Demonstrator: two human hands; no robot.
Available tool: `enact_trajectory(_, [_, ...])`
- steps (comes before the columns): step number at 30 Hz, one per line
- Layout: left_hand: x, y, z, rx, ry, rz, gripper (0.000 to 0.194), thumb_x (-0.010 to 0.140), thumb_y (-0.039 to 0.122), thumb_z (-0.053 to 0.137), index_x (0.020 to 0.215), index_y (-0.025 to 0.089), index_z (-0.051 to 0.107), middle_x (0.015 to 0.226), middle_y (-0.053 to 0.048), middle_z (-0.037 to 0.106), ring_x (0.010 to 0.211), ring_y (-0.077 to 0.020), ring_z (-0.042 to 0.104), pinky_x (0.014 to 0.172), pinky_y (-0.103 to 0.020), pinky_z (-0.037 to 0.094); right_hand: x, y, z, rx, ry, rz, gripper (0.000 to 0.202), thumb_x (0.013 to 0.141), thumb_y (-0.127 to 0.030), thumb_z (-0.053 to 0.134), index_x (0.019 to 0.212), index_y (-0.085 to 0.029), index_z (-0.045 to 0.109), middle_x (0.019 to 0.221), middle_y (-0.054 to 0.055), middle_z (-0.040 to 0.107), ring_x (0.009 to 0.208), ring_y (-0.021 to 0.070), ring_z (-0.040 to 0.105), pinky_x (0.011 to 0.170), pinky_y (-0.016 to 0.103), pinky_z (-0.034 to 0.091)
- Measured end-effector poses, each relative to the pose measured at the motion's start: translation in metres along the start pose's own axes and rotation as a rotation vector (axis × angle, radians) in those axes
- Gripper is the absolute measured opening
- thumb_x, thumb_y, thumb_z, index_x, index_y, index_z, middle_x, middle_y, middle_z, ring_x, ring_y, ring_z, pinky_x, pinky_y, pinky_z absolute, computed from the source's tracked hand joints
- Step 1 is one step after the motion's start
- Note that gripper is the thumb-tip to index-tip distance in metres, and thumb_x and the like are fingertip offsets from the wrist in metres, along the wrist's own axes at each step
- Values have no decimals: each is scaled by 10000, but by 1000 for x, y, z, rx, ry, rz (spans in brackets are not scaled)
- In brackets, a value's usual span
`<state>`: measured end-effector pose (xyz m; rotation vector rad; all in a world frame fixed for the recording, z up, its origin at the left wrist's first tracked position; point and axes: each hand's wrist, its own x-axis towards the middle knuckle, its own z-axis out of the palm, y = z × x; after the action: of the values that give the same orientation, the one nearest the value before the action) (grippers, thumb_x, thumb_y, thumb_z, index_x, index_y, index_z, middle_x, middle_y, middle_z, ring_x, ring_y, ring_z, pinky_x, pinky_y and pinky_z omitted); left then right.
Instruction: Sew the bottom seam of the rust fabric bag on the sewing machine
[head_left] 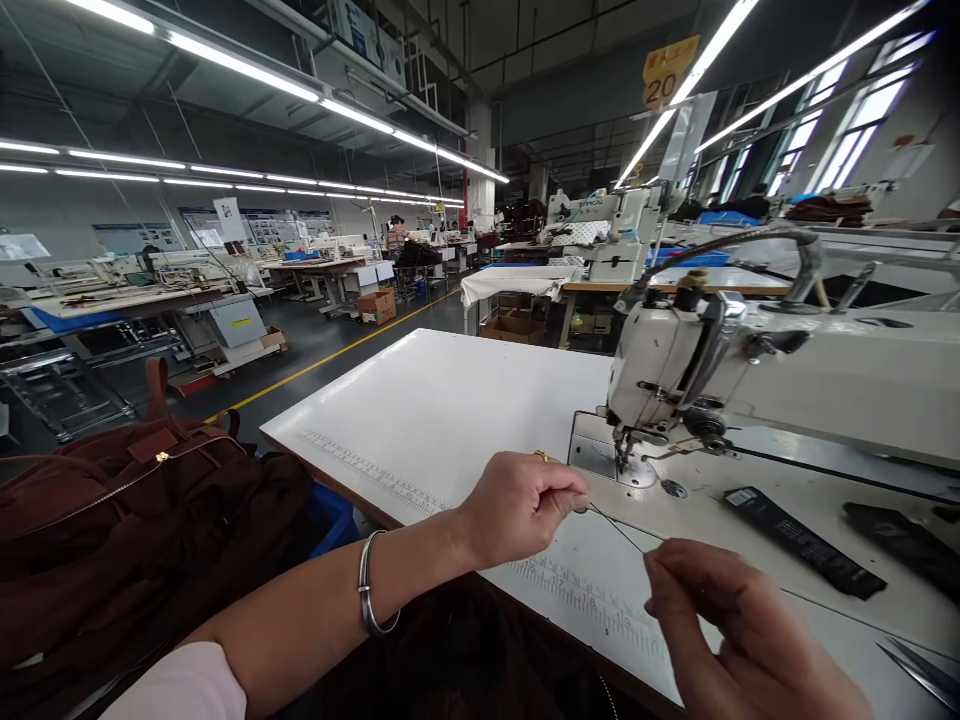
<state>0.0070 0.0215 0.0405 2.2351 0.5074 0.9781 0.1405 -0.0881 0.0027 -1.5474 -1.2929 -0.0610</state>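
Observation:
A thin dark thread [616, 525] is stretched taut between my two hands over the front of the white sewing table [480, 400]. My left hand [521, 505] pinches its far end between thumb and fingertips, just in front of the needle plate. Lower and to the right, my right hand [731, 625] pinches the near end. Behind the hands stands a white sewing machine [675, 370], its presser foot [622, 455] above the metal plate. Printed ruler marks run along the table's front edge, below my hands.
Two black label strips [806, 540] and metal snips [922, 670] lie on the right of the table. Brown bags [150, 480] are piled over a blue bin [330, 515] at the left. Dark fabric [480, 650] hangs below the table edge.

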Motion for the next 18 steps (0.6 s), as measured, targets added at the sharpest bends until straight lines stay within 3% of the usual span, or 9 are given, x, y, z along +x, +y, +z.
enact_trajectory(4, [0, 3, 2, 48, -15, 28, 190, 809, 183, 449, 755, 113, 617, 652, -34, 600, 590, -95, 522, 611, -186, 417, -3, 6, -6, -40, -16, 31, 133, 791, -355, 476, 838, -238, 519, 709, -15, 582, 559, 129, 572, 511, 233, 432])
enact_trajectory(12, [2, 16, 15, 157, -56, 39, 220, 817, 179, 401, 694, 138, 578, 561, 2, 497, 526, -85, 421, 572, -191, 368, -11, 3, -22, -35, 58, 27, 38, 772, -263, 471, 784, -232, 489, 703, -17, 532, 568, 119, 520, 531, 228, 410])
enact_trajectory(15, [2, 21, 20, 207, -97, 62, 224, 816, 176, 390, 670, 153, 559, 531, 14, 441, 505, -84, 371, 546, -197, 337, -17, 3, -31, 37, 48, -14, 49, 772, -199, 464, 732, -226, 470, 682, -19, 493, 554, 113, 483, 509, 222, 395])
enact_trajectory(18, [0, 29, 28, 183, -143, 42, 214, 813, 181, 402, 657, 152, 545, 536, 13, 431, 515, -86, 365, 549, -204, 325, -30, 7, -41, 181, 25, 44, 60, 784, -179, 478, 747, -225, 465, 682, -21, 473, 543, 111, 483, 482, 210, 404])
